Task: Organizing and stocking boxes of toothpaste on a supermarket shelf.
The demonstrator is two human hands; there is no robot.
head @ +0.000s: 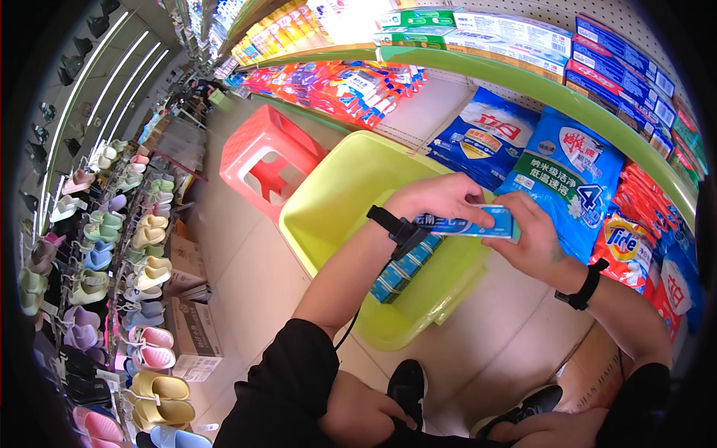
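A blue printed carton [505, 219], probably a toothpaste box, is held level above a lime-green plastic tub [322, 207]. My right hand [526, 235] grips its right end between thumb and fingers. Over its middle, my left hand [442, 197] presses fingers on the top and face, and my wrist strap hides part of its left end. Inside the tub, beneath my left forearm, several small blue-green boxes [400, 274] lie packed in a row. My arm covers some of them.
A red plastic stool [269, 151] stands beside the tub's far left. Large blue detergent bags [566, 168] lie on the lower shelf, below toothpaste boxes [510, 42] on a green-edged shelf [504, 70]. Slipper racks [151, 274] and cardboard cartons [193, 327] line the left; another carton [594, 369] sits right.
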